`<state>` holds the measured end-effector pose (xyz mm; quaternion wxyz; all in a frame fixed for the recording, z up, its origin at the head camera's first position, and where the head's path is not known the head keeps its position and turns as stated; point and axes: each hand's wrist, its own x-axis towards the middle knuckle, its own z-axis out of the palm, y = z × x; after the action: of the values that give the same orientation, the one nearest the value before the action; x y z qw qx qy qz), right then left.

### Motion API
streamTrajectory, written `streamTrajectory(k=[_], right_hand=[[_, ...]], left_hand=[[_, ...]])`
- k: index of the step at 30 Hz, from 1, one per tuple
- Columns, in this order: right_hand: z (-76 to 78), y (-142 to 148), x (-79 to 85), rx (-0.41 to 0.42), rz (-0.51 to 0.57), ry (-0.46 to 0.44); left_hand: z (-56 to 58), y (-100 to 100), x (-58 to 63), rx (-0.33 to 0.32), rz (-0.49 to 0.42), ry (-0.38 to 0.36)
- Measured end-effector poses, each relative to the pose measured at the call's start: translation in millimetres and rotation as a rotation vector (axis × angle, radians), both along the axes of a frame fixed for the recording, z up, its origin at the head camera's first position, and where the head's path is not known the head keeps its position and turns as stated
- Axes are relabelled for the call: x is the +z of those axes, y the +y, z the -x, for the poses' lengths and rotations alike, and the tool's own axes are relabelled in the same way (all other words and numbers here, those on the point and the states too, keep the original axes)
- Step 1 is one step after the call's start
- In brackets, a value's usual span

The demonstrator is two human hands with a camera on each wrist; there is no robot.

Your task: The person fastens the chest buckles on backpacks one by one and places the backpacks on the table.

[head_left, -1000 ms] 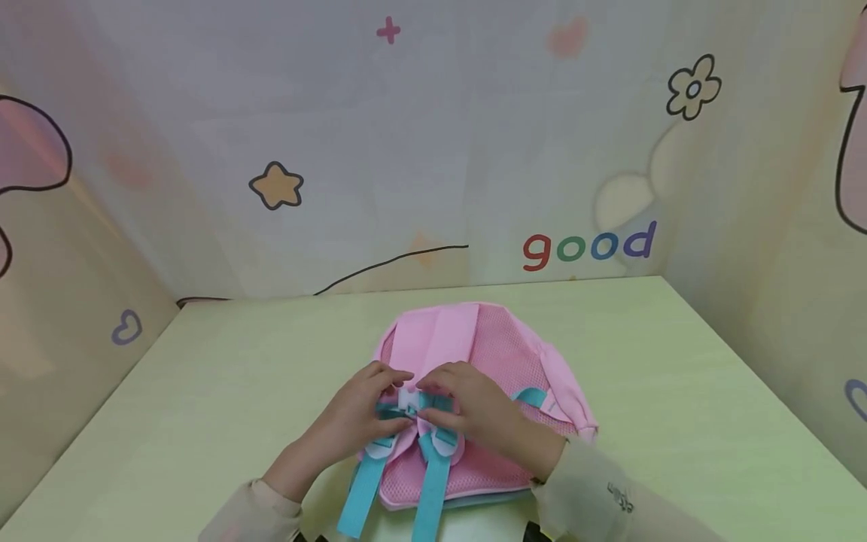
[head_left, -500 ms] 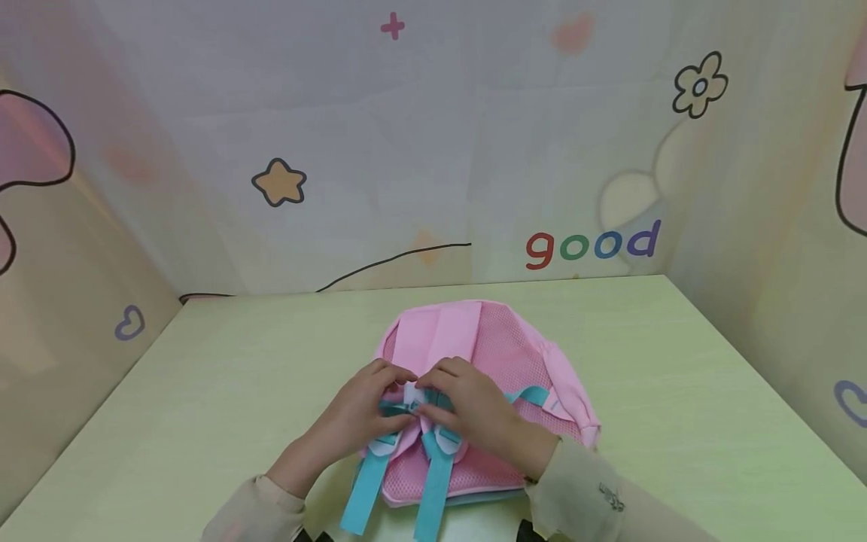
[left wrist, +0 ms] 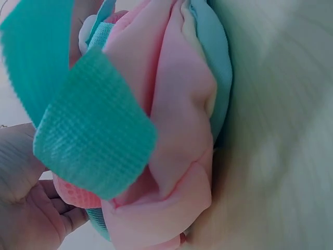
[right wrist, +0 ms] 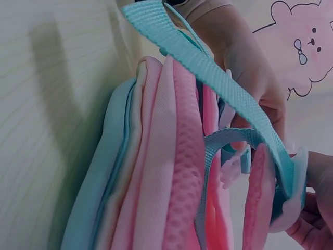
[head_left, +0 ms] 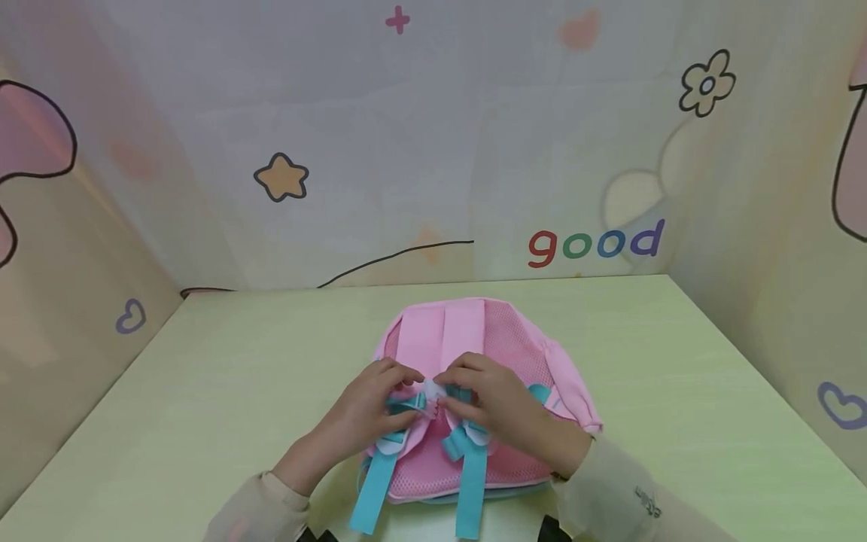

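A pink backpack (head_left: pixel 515 361) with mesh back lies on the table, straps up. Over its middle, my left hand (head_left: pixel 366 406) pinches the teal chest strap's left end, where a pale pronged buckle half (right wrist: pixel 237 165) shows in the right wrist view. My right hand (head_left: pixel 497 403) holds the strap's other end beside a white buckle half (head_left: pixel 432 389). The two halves appear apart, though fingertips partly hide them. Two teal strap tails (head_left: pixel 374 493) hang toward me. In the left wrist view a teal webbing end (left wrist: pixel 99 125) covers part of my left hand (left wrist: pixel 26 192).
The pale green tabletop (head_left: pixel 237 391) extends around the backpack. Printed cloth walls (head_left: pixel 366 150) stand behind and at both sides. A teal side strap loop (head_left: pixel 539 393) sits on the backpack's right side.
My right hand has shifted right with its strap end, and the right strap tail swung right. The buckle, earlier together between my hands, now appears separated. My left hand has barely moved.
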<state>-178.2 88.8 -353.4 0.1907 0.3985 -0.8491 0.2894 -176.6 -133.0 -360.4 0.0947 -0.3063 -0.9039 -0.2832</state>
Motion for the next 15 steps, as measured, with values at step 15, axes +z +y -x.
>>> streamTrajectory(k=[15], right_hand=[[-2.6,19,-13.0,-0.038,-0.105,0.015]], left_hand=[[0.6,2,-5.7,-0.006,-0.017,0.004]])
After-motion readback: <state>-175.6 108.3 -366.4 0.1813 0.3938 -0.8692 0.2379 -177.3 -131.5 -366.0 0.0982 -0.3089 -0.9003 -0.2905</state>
